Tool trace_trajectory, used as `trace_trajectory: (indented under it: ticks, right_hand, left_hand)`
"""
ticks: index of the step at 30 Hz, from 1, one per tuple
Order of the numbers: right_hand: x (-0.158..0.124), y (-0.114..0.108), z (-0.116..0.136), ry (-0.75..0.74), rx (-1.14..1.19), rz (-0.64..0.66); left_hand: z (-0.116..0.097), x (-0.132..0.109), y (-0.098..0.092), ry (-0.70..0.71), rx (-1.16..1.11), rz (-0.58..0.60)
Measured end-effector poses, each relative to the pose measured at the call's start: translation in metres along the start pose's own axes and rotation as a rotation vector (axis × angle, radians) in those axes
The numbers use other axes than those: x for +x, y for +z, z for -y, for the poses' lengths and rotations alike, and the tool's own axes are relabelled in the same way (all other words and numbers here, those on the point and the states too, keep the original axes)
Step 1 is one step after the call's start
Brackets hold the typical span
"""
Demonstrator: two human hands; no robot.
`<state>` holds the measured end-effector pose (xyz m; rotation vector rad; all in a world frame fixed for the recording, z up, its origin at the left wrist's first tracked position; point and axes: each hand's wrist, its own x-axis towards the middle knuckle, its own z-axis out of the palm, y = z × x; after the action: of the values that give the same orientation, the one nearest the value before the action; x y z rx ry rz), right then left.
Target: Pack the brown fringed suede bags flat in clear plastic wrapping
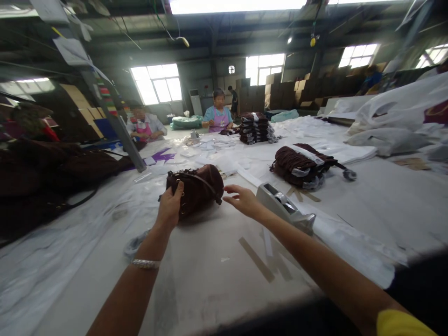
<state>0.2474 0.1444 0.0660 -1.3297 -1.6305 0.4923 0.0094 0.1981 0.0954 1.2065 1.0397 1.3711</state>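
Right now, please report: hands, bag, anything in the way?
Left hand gripping brown bag. Right hand open at bag's right end, contact unclear. Tape dispenser close beside right forearm.

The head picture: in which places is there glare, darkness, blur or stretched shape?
In the head view, windows and the bright ceiling panel wash out to white; in the same view, the dark heap at left looks murky and soft, a faint shadow lies beneath the brown bag, and the right forearm seems stretched, probably by a wide lens.

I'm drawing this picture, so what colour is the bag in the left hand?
The bag is dark brown; it shows best in the head view.
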Motion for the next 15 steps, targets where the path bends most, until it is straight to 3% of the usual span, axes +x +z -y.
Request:
trace_trajectory:
  ticks: [5,8,11,15]
  right_hand:
    - [-0.009,0.035,0.005,0.037,-0.1,0.077]
    - [-0.02,0.042,0.009,0.055,-0.094,0.138]
    - [-0.037,0.033,0.015,0.115,0.058,0.166]
    - [-0.063,-0.008,0.036,0.272,0.553,0.06]
  left_hand:
    - [0.0,-0.023,-0.005,-0.082,-0.137,0.059]
    - [0.007,-0.038,-0.007,-0.067,-0.148,0.103]
    - [0.012,-0.051,-0.012,-0.012,-0.114,0.142]
    - [0.018,-0.073,-0.021,0.071,0.047,0.181]
